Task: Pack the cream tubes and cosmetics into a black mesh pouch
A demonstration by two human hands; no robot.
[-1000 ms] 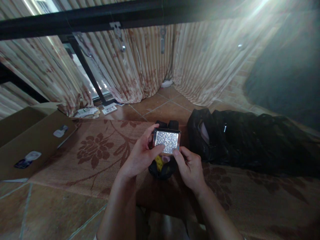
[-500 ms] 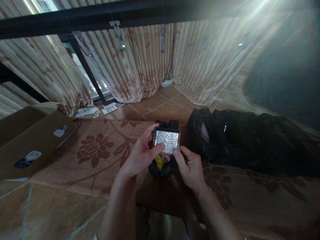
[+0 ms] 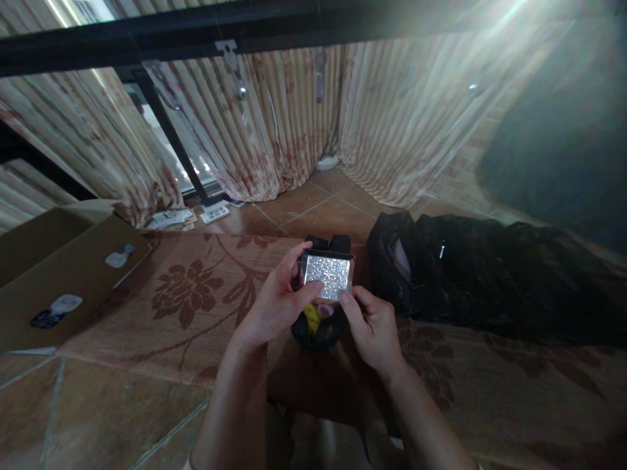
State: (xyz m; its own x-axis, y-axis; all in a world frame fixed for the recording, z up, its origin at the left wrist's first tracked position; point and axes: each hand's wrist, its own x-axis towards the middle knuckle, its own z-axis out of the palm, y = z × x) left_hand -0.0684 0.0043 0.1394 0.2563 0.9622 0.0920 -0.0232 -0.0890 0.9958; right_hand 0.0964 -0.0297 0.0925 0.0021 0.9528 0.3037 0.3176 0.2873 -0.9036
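Glitter case [image 3: 329,277]: one, rectangular, silver sparkling face, bright rim; held face up above a black pouch [image 3: 321,338], the landmark for all entries below.

Left hand [image 3: 277,297]: closed on the case's left side, thumb across the face and hiding part of it.

Right hand [image 3: 375,326]: thumb and fingers pinched at the case's near right corner.

Yellow item [image 3: 312,318]: in the mouth of the pouch, lettered, partly covered by the case — wording too small to read.

Black pieces [image 3: 339,245]: two, at the far side of the pouch, partly blocked by the case.

Black bag [image 3: 480,281]: large, slumped, right of the pouch, near the right hand; something pale shows in its opening.

Cardboard box [image 3: 73,287]: well left of the pouch, open, stickers on its side.

Papers [image 3: 171,219] and a printed card [image 3: 214,213]: beyond the pouch, to the left.

Floral cloth [image 3: 220,261]: beneath the pouch, spreading both ways.

Curtains [image 3: 284,130]: well beyond the pouch — a dark bar [image 3: 264,26] crosses in front.
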